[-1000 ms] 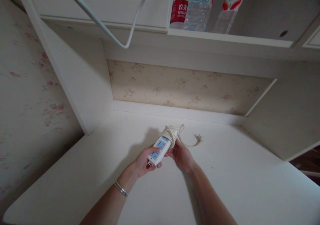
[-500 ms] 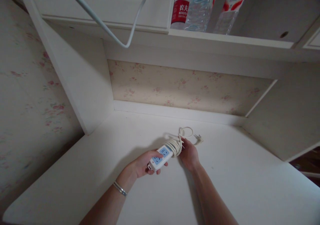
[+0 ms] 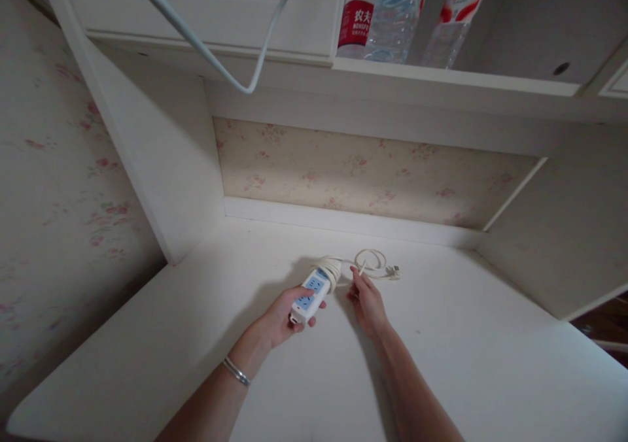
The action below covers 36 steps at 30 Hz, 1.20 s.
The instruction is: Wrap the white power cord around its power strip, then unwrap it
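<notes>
Over the table (image 3: 451,350), the power strip (image 3: 314,286) is in your left fingers (image 3: 303,292), cord (image 3: 331,272) wound around its far end; your right fingers (image 3: 357,280) are right of it, the plug (image 3: 394,272) farther right, bottles (image 3: 395,23) on the shelf (image 3: 456,78) above.

The power strip (image 3: 318,298) is white with light-blue socket panels (image 3: 316,284); the cord (image 3: 331,272) around its far end is cream. Beyond the strip, the wallpaper (image 3: 304,161) is pink-flowered beige; beneath the strip, the desk (image 3: 304,390) is white.
</notes>
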Each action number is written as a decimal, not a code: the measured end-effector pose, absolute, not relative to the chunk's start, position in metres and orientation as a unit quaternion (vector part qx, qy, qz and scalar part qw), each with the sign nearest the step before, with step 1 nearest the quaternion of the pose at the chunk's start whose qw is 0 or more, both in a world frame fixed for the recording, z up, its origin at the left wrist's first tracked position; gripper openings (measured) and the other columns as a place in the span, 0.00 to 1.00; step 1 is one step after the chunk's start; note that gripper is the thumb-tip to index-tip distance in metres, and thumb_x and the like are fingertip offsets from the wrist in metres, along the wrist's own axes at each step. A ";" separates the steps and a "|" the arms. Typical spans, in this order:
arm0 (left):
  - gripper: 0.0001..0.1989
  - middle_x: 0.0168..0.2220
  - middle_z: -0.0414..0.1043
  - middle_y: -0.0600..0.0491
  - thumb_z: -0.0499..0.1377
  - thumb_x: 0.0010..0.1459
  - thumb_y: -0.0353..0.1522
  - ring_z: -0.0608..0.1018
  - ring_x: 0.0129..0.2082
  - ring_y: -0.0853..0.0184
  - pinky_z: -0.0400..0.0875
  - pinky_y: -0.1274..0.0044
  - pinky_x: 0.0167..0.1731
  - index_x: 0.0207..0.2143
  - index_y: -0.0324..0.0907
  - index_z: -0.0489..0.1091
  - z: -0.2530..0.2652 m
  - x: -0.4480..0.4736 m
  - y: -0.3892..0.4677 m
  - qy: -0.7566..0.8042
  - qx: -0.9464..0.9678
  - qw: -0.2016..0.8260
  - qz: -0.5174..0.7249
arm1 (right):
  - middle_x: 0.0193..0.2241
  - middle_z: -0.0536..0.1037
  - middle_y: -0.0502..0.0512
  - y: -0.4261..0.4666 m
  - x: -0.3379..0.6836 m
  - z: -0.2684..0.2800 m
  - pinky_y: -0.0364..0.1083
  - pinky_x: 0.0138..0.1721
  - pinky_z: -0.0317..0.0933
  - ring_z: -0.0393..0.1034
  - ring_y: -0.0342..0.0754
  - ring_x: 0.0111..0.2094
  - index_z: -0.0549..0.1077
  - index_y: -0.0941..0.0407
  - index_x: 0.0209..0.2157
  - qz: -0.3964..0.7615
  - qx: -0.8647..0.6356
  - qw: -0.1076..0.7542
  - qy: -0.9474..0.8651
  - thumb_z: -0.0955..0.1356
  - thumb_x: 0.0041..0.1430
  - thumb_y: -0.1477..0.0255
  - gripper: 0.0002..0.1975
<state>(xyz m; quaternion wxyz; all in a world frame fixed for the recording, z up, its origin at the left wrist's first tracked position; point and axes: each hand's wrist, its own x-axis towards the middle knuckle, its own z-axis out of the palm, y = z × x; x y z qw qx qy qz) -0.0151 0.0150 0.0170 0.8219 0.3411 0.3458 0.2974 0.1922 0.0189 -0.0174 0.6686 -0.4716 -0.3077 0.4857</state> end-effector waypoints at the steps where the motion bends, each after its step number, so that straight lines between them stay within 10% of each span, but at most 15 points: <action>1: 0.23 0.41 0.74 0.42 0.58 0.51 0.38 0.71 0.17 0.74 0.48 0.85 0.09 0.48 0.37 0.67 0.018 -0.017 0.015 0.338 0.342 0.824 0.301 | 0.20 0.67 0.45 0.019 0.192 -0.018 0.39 0.22 0.61 0.61 0.40 0.20 0.74 0.55 0.39 0.489 -0.468 0.672 -0.301 0.70 0.51 0.61 0.15; 12: 0.23 0.39 0.74 0.43 0.58 0.50 0.37 0.72 0.17 0.73 0.46 0.85 0.08 0.47 0.36 0.66 0.021 -0.017 0.014 0.346 0.365 0.818 0.279 | 0.28 0.74 0.48 0.025 0.219 -0.018 0.38 0.25 0.66 0.65 0.38 0.24 0.71 0.54 0.31 0.487 -0.353 0.787 -0.139 0.71 0.52 0.67 0.07; 25: 0.20 0.37 0.74 0.44 0.56 0.52 0.36 0.72 0.15 0.72 0.43 0.83 0.08 0.47 0.38 0.65 0.029 -0.020 0.009 0.274 0.387 0.831 0.291 | 0.18 0.65 0.45 0.011 0.186 -0.004 0.39 0.17 0.49 0.48 0.35 0.15 0.70 0.58 0.23 0.620 -0.368 0.610 -0.328 0.69 0.53 0.62 0.14; 36: 0.26 0.38 0.76 0.44 0.57 0.49 0.34 0.74 0.16 0.71 0.43 0.84 0.06 0.51 0.40 0.63 0.029 -0.023 0.009 0.304 0.460 0.817 0.170 | 0.30 0.75 0.46 0.016 0.205 -0.009 0.41 0.26 0.62 0.66 0.41 0.27 0.72 0.50 0.35 0.575 -0.347 0.706 -0.223 0.70 0.52 0.61 0.10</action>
